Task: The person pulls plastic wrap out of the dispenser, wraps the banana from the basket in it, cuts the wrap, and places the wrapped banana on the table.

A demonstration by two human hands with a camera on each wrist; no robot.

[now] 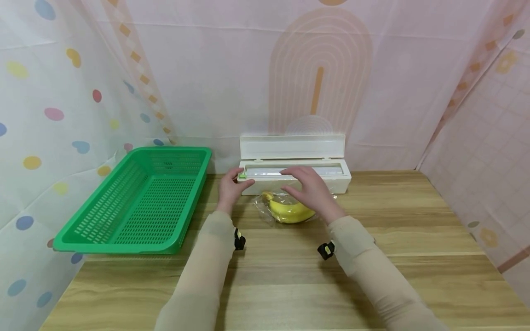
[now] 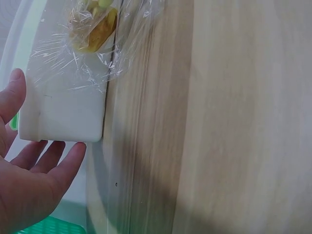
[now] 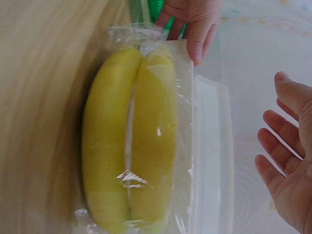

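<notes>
A white cling film dispenser box [image 1: 295, 186] stands against the back cloth with its lid [image 1: 292, 147] raised and a film roll [image 1: 265, 172] inside. My left hand [image 1: 230, 188] is at the box's left end, beside a small green slider [image 1: 243, 175]; in the left wrist view its fingertips [image 2: 73, 152] touch the end face. Above the front right half of the box, my right hand [image 1: 311, 191] hangs with fingers spread, holding nothing. Bananas [image 1: 290, 213] wrapped in clear film [image 2: 117, 68] lie right in front of the box; the right wrist view shows two side by side.
A green plastic basket [image 1: 175, 230] with perforated walls stands on the left of the wooden table [image 1: 281, 285]. Patterned cloth [image 1: 207, 82] hangs behind and at both sides. Each sleeve carries a small black wrist device.
</notes>
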